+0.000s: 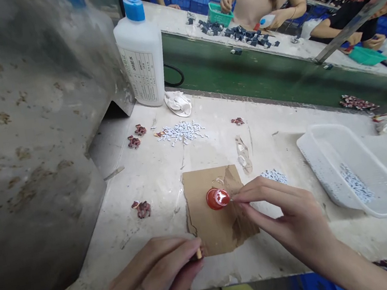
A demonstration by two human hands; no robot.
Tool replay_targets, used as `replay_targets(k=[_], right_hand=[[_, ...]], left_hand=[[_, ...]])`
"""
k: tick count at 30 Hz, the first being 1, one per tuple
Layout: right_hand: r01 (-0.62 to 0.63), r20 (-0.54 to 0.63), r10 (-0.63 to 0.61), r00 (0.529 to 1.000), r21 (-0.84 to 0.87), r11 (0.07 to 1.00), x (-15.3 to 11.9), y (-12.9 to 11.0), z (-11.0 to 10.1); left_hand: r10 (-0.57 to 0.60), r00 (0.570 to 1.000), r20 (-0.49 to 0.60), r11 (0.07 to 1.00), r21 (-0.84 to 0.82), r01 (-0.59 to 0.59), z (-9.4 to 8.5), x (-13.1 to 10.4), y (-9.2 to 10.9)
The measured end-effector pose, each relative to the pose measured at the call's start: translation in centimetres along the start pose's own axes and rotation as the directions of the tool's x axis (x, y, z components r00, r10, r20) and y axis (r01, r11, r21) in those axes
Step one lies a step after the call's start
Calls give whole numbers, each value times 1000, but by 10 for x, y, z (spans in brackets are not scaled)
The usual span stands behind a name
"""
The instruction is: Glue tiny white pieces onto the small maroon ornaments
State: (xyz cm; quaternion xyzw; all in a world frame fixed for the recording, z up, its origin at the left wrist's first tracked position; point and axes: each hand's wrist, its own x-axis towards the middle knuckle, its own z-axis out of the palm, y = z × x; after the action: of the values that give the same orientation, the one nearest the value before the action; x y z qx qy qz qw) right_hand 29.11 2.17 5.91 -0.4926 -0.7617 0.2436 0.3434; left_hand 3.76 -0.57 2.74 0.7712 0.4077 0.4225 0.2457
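One red pot (212, 200), one cardboard sheet (211, 233) — centre frame.
Left hand (156, 278) pinches one brown piece (199, 253), lower centre — right hand (292, 212) pinches one thin sliver (231, 199) at pot.

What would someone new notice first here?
Probably the tall, blue-capped glue bottle at the back of the bench, beside a big brown-spotted metal housing. Next, perhaps, the small red container on brown cardboard in the middle, beside the right hand.

Glossy red container (217, 199), small tan piece (198, 253)
The container sits on cardboard (211, 235); the piece, mostly hidden within the left grip (156, 278), is at its seven o'clock.
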Motion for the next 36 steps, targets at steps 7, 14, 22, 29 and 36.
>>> replay_targets(k=[7, 14, 22, 29, 36], right_hand=[[-79, 20, 76, 997, 306, 949, -9, -25, 8], [-125, 83, 101, 991, 375, 919, -14, -25, 12], [-33, 122, -4, 993, 298, 954, -18, -21, 12], [106, 153, -128, 980, 146, 984, -12, -31, -2], [-227, 219, 146, 965, 417, 880, -1, -32, 4]], left_hand=[[-40, 999, 17, 986, -160, 42, 26, 7, 9], [-79, 997, -7, 984, -163, 77, 34, 6, 12], [-58, 998, -2, 988, -140, 57, 34, 3, 11], [-15, 999, -49, 976, -219, 4, 35, 13, 10], [-49, 993, -108, 998, -50, 44, 32, 12, 18]])
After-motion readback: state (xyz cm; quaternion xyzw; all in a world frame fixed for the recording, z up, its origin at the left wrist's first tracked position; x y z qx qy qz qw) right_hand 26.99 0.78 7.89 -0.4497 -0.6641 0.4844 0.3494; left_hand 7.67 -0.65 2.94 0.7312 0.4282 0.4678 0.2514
